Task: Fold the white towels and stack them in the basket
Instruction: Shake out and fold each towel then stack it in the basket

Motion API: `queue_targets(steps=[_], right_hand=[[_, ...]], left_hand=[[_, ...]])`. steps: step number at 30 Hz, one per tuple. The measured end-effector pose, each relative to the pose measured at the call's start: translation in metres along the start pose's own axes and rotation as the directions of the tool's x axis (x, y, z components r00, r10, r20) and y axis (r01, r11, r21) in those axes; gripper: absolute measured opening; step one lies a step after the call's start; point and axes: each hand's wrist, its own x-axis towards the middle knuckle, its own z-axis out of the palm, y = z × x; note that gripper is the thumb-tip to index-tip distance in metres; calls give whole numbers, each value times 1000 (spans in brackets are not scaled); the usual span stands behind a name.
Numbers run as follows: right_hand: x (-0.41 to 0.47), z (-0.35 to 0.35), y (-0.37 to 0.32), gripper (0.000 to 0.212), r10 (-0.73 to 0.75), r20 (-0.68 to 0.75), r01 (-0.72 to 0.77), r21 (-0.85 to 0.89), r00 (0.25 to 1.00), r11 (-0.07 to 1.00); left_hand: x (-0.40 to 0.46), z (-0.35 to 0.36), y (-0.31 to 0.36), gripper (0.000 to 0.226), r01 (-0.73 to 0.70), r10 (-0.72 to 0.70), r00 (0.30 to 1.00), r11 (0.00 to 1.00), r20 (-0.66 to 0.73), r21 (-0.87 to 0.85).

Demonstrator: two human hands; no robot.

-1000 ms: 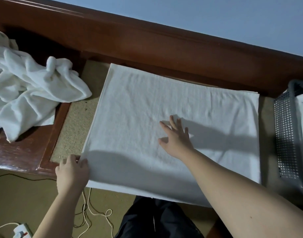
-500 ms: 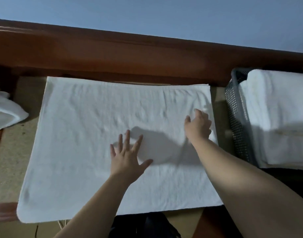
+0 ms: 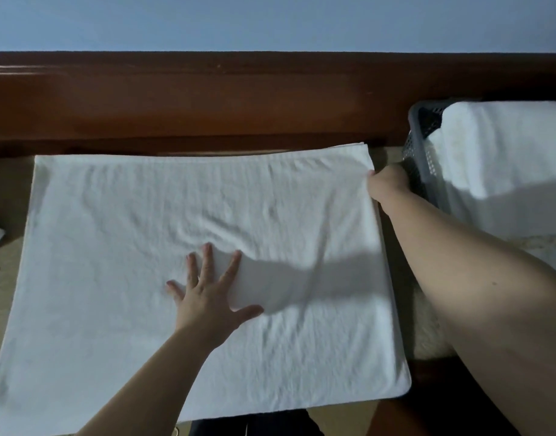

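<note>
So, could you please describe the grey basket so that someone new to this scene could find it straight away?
Start at the long red-brown wooden rail under the blue wall and follow it to its right end. There, just beyond the right hand gripping the flat white towel, stands the grey perforated plastic basket. It alone has a mesh wall, and folded white towels fill it.

No readable txt, labels, brands or nos. anywhere in view.
</note>
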Motion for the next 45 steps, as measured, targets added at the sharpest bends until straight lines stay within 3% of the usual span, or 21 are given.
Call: queue_targets(steps=[6, 11, 14, 16, 18, 20, 25, 27, 31, 35, 40, 43, 45], right_hand=[[-50, 0, 28, 47, 2, 113, -29, 233, 994, 972], [-111, 12, 107, 13, 29, 222, -90, 266, 975, 960], [-129, 13, 137, 12, 74, 274, -181, 390, 959, 903], [-135, 6, 147, 19, 51, 244, -155, 427, 968, 891], [-142, 0, 153, 16, 12, 154, -79, 438, 988, 896], [-151, -3, 158, 15, -42, 164, -38, 454, 986, 890], [-171, -14, 183, 17, 58, 418, -236, 389, 907, 891], [-180, -16, 200, 11, 73, 471, -236, 297, 879, 925], [-197, -12, 226, 38, 32, 321, -132, 293, 947, 947], [-209, -11, 239, 41, -4, 354, -109, 297, 935, 949], [-227, 2, 234, 37, -4, 73, -3, 91, 997, 996], [-248, 19, 207, 50, -151, -79, 140, -138, 985, 981], [-261, 33, 180, 53, -266, -85, 245, -199, 960, 949]], left_hand=[[-2, -6, 4, 120, 9, -9, 1000, 1000, 25, -2], [-3, -15, 9, 123, 26, -28, 997, 999, 73, 33], [-4, -18, 10, 124, 23, -27, 996, 998, 86, 54], [-4, -19, 11, 125, 20, -26, 996, 998, 90, 60], [-4, -20, 11, 125, 22, -29, 995, 997, 100, 70], [-3, -21, 12, 126, 22, -30, 994, 997, 109, 77], [-1, -24, 12, 125, 15, -22, 991, 998, 130, 59], [-1, -25, 12, 124, 10, -18, 990, 998, 138, 62], [0, -24, 11, 124, -3, -6, 991, 998, 131, 67], [2, -22, 8, 121, -11, 2, 993, 997, 118, 82], [-1, -22, 5, 113, -31, 25, 995, 997, 95, 71], [-7, -20, 0, 99, -46, 43, 997, 998, 56, 46], [-16, -22, -6, 85, -51, 51, 999, 998, 4, -39]])
